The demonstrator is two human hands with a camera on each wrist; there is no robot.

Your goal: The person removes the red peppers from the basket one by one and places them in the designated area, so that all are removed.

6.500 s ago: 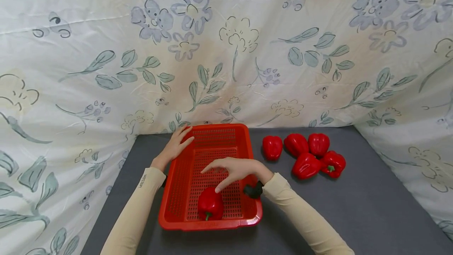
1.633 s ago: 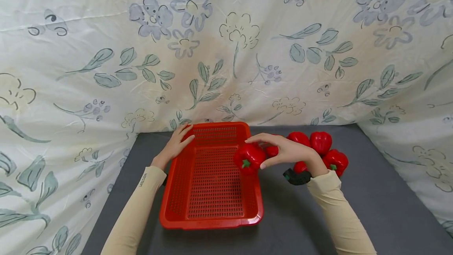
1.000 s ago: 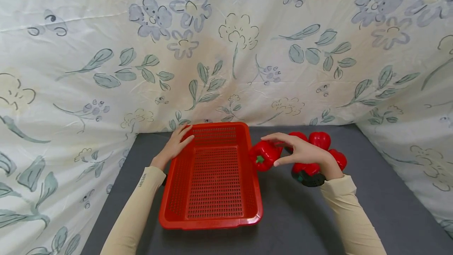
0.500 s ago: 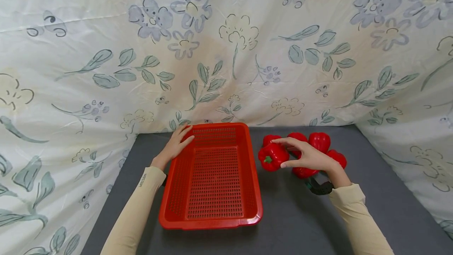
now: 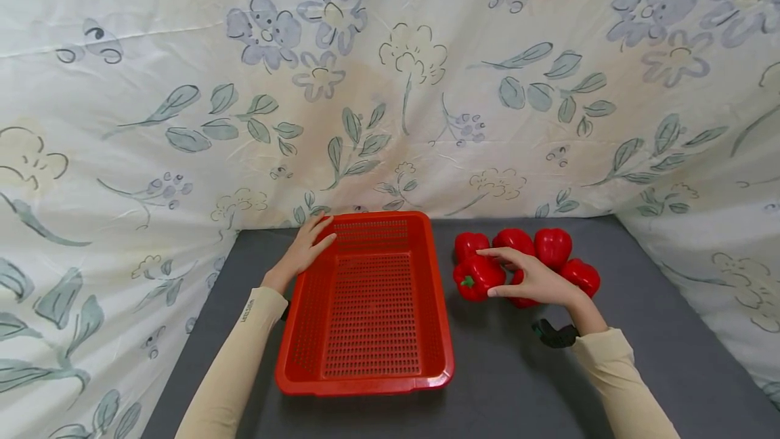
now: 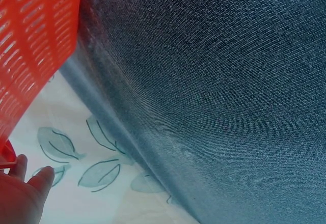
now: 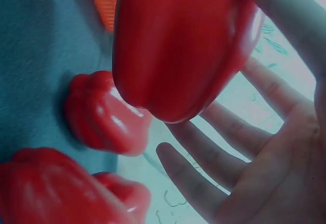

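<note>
A glossy red pepper (image 5: 478, 277), lobed and smooth with a green stem stub facing the camera, sits on the gray woven cloth (image 5: 536, 385) at about 3 o'clock from the basket (image 5: 365, 364), just beside its right wall. The basket is shallow, rectangular, hard red plastic with rows of slots in floor and walls, and nothing lies in it.

The right hand (image 5: 536, 281) holds this pepper between thumb and forefinger; in the right wrist view the remaining fingers (image 7: 204, 173) spread loosely behind the fruit rather than wrapping it. Whether the pepper rests on the cloth cannot be told. The other peppers (image 5: 551, 248), equally shiny, cluster at 2 o'clock from the basket, touching one another, partly under the hand.

The left hand (image 5: 307, 249) lies flat with straight fingers on the basket's far left corner, at 11 o'clock.

Six and a half seconds ago this pepper lay inside the basket near its front edge; it has since travelled over the right wall and come down beside the cluster. The left hand has not shifted.
</note>
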